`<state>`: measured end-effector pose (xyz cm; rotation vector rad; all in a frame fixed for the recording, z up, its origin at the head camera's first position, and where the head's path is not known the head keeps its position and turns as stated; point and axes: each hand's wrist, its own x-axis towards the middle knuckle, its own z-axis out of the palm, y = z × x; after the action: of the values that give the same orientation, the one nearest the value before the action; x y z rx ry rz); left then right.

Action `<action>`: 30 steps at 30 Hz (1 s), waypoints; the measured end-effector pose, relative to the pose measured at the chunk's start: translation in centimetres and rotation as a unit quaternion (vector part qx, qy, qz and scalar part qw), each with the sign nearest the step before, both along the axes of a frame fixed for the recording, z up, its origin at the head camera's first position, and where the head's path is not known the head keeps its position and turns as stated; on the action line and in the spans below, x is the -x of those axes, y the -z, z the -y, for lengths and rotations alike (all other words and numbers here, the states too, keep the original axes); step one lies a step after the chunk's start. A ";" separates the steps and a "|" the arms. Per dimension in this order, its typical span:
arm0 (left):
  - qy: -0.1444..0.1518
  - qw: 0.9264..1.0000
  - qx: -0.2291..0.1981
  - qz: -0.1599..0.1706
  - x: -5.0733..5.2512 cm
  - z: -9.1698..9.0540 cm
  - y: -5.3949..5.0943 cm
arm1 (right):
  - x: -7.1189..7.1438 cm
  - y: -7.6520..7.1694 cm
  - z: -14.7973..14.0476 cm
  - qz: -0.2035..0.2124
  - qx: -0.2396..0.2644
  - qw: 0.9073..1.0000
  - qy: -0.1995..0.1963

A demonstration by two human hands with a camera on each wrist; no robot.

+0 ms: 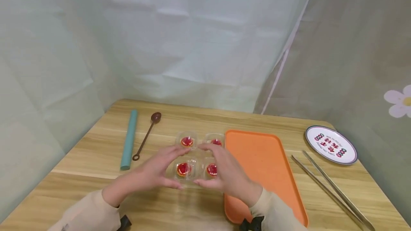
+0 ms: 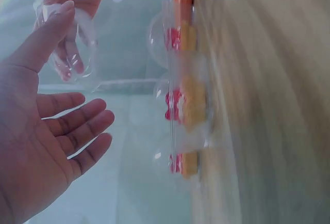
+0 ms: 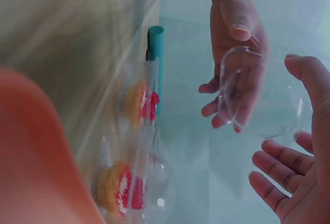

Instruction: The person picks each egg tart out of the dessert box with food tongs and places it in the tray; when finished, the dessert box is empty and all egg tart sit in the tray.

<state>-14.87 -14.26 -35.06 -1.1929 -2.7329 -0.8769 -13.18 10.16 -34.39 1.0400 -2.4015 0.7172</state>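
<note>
Small red-topped cakes sit in a clear plastic pack with several cups near the table's middle. Above the pack, a clear domed lid is between my two hands. My right hand holds its side between thumb and fingers. My left hand is on the lid's other side, fingers spread and fairly straight; whether it touches the lid I cannot tell. In the right wrist view, the farther cake shows no clear dome over it, while the nearer one lies under a dome.
An orange tray lies right of the pack. Farther right are long metal tongs and a white plate with red writing. To the left lie a teal rod and a brown long-handled spoon.
</note>
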 end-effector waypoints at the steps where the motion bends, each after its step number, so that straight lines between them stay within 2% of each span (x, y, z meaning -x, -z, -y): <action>1: 0.001 1.000 -0.002 -0.005 -0.1 -0.2 0.0 | -0.2 0.1 0.0 0.002 0.011 1.000 -0.001; 6: 0.006 0.999 -0.020 -0.034 -0.7 -0.7 0.2 | -0.9 0.8 -0.1 0.040 0.077 0.996 -0.021; 9: 0.007 0.999 -0.029 -0.036 -1.0 -0.8 0.2 | -1.2 1.2 -0.3 0.059 0.100 0.993 -0.038; 14: 0.000 1.000 -0.015 -0.001 -1.6 -0.7 -0.5 | -2.1 1.8 -0.5 0.088 0.106 0.990 -0.043; 17: -0.006 1.000 0.017 0.016 -2.1 -0.4 -1.1 | -2.7 2.2 -0.6 0.111 0.098 0.988 -0.042; 23: -0.008 0.996 0.088 0.018 -2.8 0.2 -1.7 | -3.7 2.9 -0.3 0.170 0.073 0.982 -0.039; 30: 0.005 0.988 0.155 0.003 -3.2 0.7 -1.3 | -4.5 3.4 0.4 0.234 -0.028 0.972 -0.005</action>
<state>-11.68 -14.96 -33.75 -1.2475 -2.9488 -0.4665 -8.71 9.73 -37.83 0.9918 -2.8277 0.9967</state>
